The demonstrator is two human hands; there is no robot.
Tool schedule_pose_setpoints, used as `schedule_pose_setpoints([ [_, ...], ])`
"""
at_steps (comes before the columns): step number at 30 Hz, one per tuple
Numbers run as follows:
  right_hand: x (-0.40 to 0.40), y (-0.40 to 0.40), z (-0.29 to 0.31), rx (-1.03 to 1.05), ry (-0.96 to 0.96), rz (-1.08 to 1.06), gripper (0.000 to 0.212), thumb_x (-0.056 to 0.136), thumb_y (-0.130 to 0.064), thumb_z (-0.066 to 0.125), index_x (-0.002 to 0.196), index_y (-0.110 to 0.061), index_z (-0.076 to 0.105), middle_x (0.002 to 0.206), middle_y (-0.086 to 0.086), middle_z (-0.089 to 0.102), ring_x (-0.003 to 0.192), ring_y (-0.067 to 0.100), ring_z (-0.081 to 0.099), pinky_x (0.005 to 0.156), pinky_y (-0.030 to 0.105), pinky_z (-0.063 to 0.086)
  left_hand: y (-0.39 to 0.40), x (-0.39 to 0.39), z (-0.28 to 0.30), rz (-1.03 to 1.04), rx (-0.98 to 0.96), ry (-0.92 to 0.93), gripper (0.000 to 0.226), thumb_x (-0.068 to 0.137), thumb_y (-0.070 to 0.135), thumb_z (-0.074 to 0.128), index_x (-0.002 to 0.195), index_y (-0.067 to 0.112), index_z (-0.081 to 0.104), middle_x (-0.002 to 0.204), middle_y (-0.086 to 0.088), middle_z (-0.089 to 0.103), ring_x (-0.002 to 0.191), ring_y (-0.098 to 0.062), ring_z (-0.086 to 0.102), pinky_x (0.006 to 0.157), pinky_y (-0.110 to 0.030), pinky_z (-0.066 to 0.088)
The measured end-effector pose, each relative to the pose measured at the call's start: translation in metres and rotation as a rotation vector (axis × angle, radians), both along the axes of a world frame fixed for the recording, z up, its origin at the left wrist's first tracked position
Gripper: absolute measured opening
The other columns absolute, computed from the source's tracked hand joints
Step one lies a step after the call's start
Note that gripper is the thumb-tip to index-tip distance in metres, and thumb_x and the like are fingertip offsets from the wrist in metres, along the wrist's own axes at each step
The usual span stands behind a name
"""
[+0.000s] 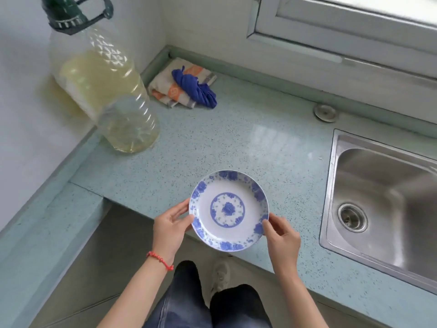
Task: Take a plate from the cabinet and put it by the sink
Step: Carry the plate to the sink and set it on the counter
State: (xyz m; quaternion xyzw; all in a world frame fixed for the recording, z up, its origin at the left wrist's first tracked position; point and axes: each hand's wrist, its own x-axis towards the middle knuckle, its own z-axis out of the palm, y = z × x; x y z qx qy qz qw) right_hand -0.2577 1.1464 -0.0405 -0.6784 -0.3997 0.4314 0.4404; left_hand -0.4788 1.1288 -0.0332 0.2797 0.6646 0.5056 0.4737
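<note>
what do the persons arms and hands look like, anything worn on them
Both forearms are bare, with no sleeves in view. The left hand has a red beaded string bracelet around its wrist. The right hand wears nothing: no ring, watch or glove shows on either hand. Nails look short and unpainted.

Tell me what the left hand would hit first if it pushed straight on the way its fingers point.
The left hand points up and right, already touching the plate. Past the plate, that line looks like bare counter toward the sink, though depth is unclear.
</note>
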Motion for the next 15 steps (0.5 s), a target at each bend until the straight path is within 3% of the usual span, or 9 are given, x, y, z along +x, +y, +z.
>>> schedule_pose_setpoints([
  [3,0.01,0.014,-0.007,-0.022,-0.006,-0.039,0.02,0.08,-0.004,0.064,0.093,-0.017,0.07,0.079,-0.009,0.067,0.071,-0.005,0.063,0.064,0.009,0.05,0.023,0.012,-0.007,-0.024,-0.013,-0.002,0.046,0.074,-0.006,0.065,0.089,0.037,0.069,0.094,0.016,0.068,0.089,0.006,0.064,0.062,-0.014,0.055],
  [9,0.013,0.04,-0.024,-0.081,-0.003,-0.116,0.022,0.08,-0.005,0.064,0.089,-0.025,0.069,0.08,-0.007,0.068,0.078,0.012,0.064,0.072,0.03,0.053,0.063,0.018,-0.027,-0.082,-0.072,0.033,0.04,0.073,-0.005,0.066,0.098,0.027,0.069,0.093,0.02,0.067,0.089,0.009,0.063,0.067,-0.01,0.053],
  [15,0.011,0.069,-0.035,-0.093,-0.047,-0.17,0.02,0.08,-0.005,0.064,0.096,-0.015,0.07,0.079,-0.012,0.066,0.074,0.0,0.061,0.068,0.019,0.051,0.107,0.016,-0.039,-0.153,-0.087,0.046,0.042,0.073,-0.008,0.066,0.104,0.02,0.066,0.093,0.014,0.067,0.085,0.011,0.063,0.064,-0.006,0.05],
])
